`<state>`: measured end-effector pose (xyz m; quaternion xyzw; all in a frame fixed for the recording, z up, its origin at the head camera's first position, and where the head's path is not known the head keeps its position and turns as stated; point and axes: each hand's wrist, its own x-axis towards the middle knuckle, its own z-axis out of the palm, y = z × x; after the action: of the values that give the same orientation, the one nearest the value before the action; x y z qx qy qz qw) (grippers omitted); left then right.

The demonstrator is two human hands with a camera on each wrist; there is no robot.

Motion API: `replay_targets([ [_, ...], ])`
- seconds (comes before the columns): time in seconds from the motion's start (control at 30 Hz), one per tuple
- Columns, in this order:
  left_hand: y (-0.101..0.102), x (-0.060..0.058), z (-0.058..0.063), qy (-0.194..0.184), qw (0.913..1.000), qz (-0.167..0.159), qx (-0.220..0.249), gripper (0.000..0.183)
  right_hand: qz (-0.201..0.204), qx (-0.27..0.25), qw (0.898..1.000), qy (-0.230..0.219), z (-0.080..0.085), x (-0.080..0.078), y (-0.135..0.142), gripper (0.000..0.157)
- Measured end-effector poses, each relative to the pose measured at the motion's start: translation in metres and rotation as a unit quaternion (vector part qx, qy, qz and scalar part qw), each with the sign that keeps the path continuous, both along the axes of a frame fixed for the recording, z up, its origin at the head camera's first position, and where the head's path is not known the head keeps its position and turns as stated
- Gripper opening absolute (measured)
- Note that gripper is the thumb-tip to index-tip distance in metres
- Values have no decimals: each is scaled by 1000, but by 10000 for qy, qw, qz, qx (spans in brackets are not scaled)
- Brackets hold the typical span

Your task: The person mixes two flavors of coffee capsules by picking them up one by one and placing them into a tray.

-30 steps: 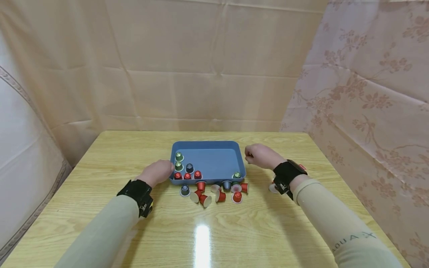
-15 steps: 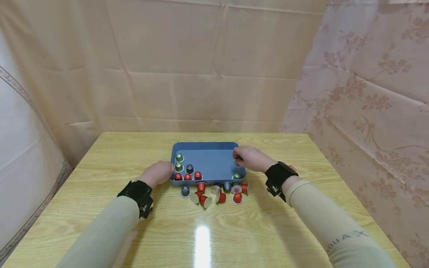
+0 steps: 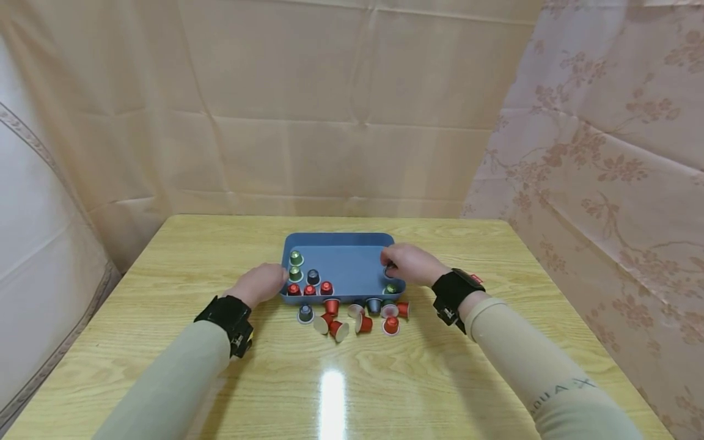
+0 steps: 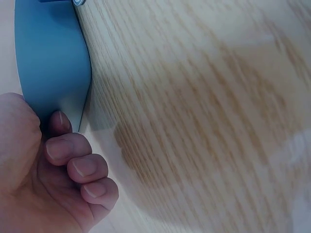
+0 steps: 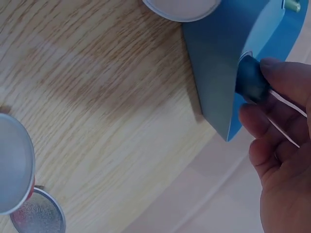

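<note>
A blue rectangular tray [image 3: 352, 263] lies on the table with several coffee capsules inside, standing lid down. Green capsules [image 3: 296, 258], a dark blue one [image 3: 313, 277] and red ones [image 3: 310, 290] fill its near left corner; another green capsule [image 3: 390, 289] stands at the near right. My left hand [image 3: 258, 285] holds the tray's left side between thumb and curled fingers, its fingertips against the blue wall in the left wrist view. Over the tray's right edge, my right hand [image 3: 415, 264] pinches a dark coffee capsule [image 5: 251, 80] between thumb and fingers, just inside the wall.
Several loose capsules crowd the tray's near side: red ones [image 3: 363, 324], dark blue ones [image 3: 305, 314], some tipped over. A red capsule [image 3: 391, 325] stands lid down nearest the front right. Beige curtain [image 3: 352, 122] hangs behind the wooden table [image 3: 275, 379].
My right hand has moved left, from beside the tray to over its right edge, carrying the dark capsule inside the wall. The left hand stays at the tray's left side.
</note>
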<state>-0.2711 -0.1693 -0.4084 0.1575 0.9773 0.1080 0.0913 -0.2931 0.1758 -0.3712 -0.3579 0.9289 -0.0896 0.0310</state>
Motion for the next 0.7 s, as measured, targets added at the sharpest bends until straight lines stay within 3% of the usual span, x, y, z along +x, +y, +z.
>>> replay_targets([
  [0.2,0,0,1,-72,9999,66,97,27,94,39,9999,57,-1,-2,1,12],
  [0.43,0,-2,1,-260,9990,270,233,27,-113,-165,9996,217,2,-5,9,6],
  [0.7,-1,-2,-1,-236,9992,222,242,26,-454,-215,9980,394,5,-9,26,5],
])
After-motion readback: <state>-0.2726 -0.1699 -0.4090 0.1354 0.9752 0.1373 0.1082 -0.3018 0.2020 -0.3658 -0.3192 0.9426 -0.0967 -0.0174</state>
